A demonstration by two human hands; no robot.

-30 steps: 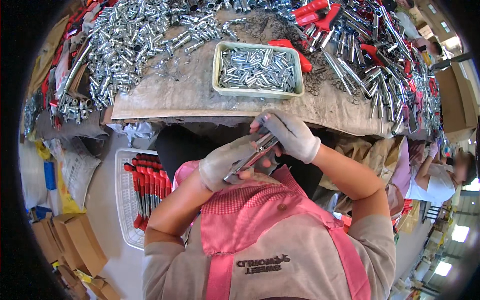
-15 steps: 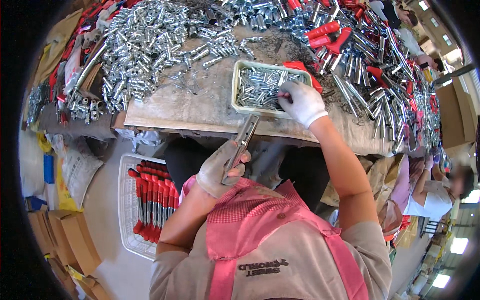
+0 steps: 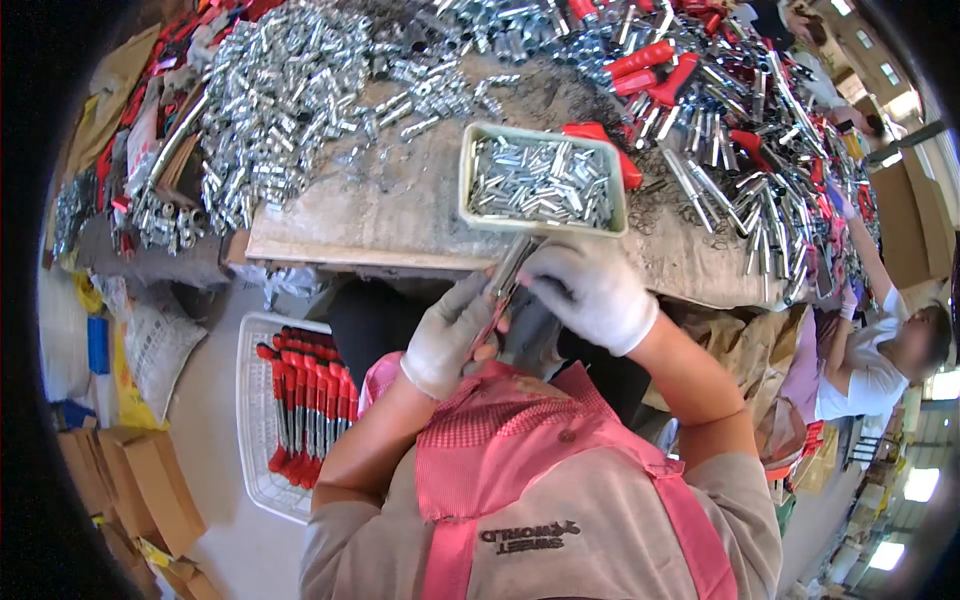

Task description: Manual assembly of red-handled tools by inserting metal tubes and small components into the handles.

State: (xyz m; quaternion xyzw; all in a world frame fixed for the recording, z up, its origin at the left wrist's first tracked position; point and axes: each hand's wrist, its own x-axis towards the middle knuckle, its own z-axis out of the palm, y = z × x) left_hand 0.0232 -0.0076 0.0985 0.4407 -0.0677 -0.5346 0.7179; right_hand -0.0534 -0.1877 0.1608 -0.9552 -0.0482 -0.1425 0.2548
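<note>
In the gloved grip of my left hand (image 3: 447, 333) is a shiny metal tube (image 3: 511, 268), tilted with its upper end near the table's front edge. My right hand (image 3: 592, 292), also in a white glove and slightly blurred, is beside that upper end. Its thumb and fingertips are pinched together at the tube; whatever they hold is hidden. Just beyond both hands, a pale green tray (image 3: 620, 215) full of small silver metal pins (image 3: 545, 180) stands on the table.
Silver socket-like metal parts (image 3: 285, 100) are heaped at the far left. Red-handled tools (image 3: 640, 62) and metal rods (image 3: 690, 185) pile up at the right. A white basket (image 3: 245, 400) of red-and-black handled tools (image 3: 305, 400) stands below left. Another person (image 3: 870, 350) works at far right.
My right hand has left the tray of pins and come back toward me, to the upper end of the metal tube. My left hand still holds the tube, slightly farther right.
</note>
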